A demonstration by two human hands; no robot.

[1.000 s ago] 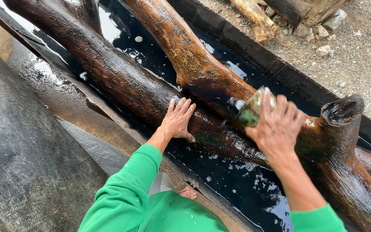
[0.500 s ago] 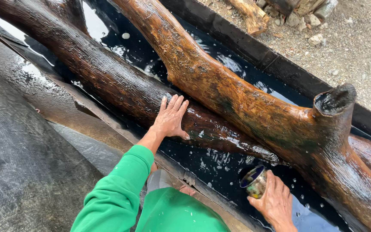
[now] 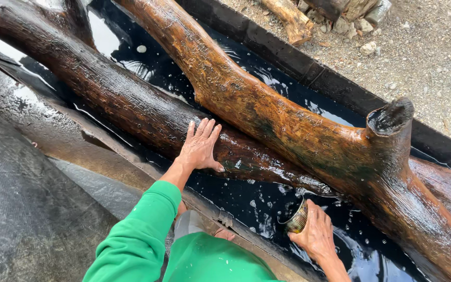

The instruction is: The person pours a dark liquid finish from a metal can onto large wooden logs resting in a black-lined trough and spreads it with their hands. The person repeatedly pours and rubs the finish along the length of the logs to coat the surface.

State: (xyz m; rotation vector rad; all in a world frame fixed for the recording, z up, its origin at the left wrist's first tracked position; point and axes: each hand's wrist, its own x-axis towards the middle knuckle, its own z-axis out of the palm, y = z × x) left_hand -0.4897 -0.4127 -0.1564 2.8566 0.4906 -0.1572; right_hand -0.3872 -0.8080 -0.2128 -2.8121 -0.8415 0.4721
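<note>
- Logs: a dark log (image 3: 116,99) lies along the near side of a trough, wet and glistening; an orange-brown log (image 3: 288,125) lies just behind it, with a cut stub rising at its right end. The two touch near the middle.
- Trough (image 3: 340,91): long, black-walled, filled with black liquid (image 3: 257,203) that shines around both logs.
- Gravel (image 3: 434,47) lies beyond the far wall, with stones and a piece of wood.
- Black sheet (image 3: 22,209) covers the ground on the near side.
- Green sleeve (image 3: 137,240) on the left arm.
- Left hand (image 3: 200,147): grip released, flat with fingers spread, palm pressed on the dark log.
- Right hand (image 3: 317,235): grip clenched round a can.
- Can (image 3: 296,216): metal, tilted, its mouth at the liquid's surface, just below the logs.
</note>
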